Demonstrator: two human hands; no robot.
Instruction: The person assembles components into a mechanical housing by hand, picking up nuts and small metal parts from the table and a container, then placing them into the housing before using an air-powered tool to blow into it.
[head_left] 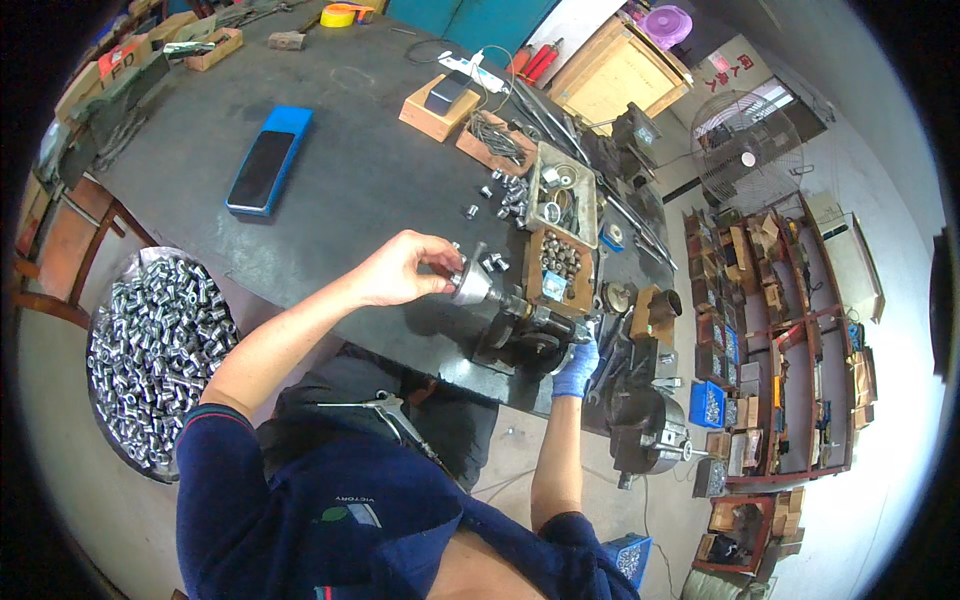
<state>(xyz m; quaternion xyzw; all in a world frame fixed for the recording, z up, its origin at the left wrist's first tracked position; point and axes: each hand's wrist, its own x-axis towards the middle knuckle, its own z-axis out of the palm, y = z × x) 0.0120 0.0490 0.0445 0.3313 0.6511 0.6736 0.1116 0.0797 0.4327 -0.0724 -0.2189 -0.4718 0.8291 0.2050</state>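
Observation:
My bare left hand [412, 270] is at the conical metal nose [472, 284] of a dark bench fixture [530, 335], near the table's front edge. Its thumb and fingers pinch a small shiny metal fitting [456, 270] against the nose; the fingers partly cover it. My right hand [576, 370], in a blue glove, closes around the other end of the fixture. What lies inside that grip is hidden. Behind the nose, several loose metal fittings [513, 196] lie on the dark table [360, 150].
A large round tub of metal fittings [158, 360] stands at the left, beside a wooden chair [80, 250]. Beyond the fixture are a box of small parts [556, 290] and a grey tray [590, 215]. A blue-cased device [270, 160] lies on the table. A bench vise [648, 430] stands right.

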